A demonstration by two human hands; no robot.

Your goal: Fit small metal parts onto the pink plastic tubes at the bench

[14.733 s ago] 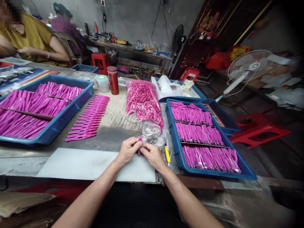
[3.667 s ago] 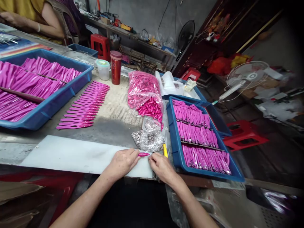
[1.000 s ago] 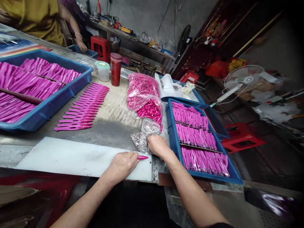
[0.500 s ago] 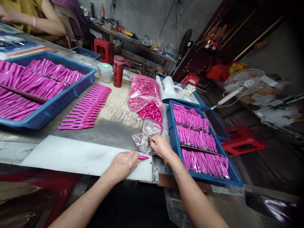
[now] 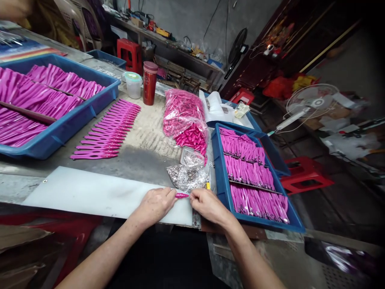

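My left hand (image 5: 158,203) is closed around a small pink pointed piece (image 5: 182,196), whose tip sticks out to the right over the white board (image 5: 99,192). Right at that tip, the fingers of my right hand (image 5: 208,204) are pinched together; whatever they hold is too small or hidden to make out. Just beyond both hands lies a clear plastic bag of small shiny metal parts (image 5: 191,176). Behind it sits a clear bag full of pink pieces (image 5: 185,110). A row of long pink slotted pieces (image 5: 105,130) is laid out to the left.
A blue tray of pink pieces (image 5: 60,138) stands at left, and another blue tray (image 5: 296,224) at right. A red tumbler (image 5: 149,86) and a lidded tub (image 5: 133,86) stand behind the row. Another person's arm (image 5: 13,9) shows at upper left.
My right hand has come back from the bag of metal parts to the tip of the pink piece. My left hand still holds that piece. The other person's arm has shifted.
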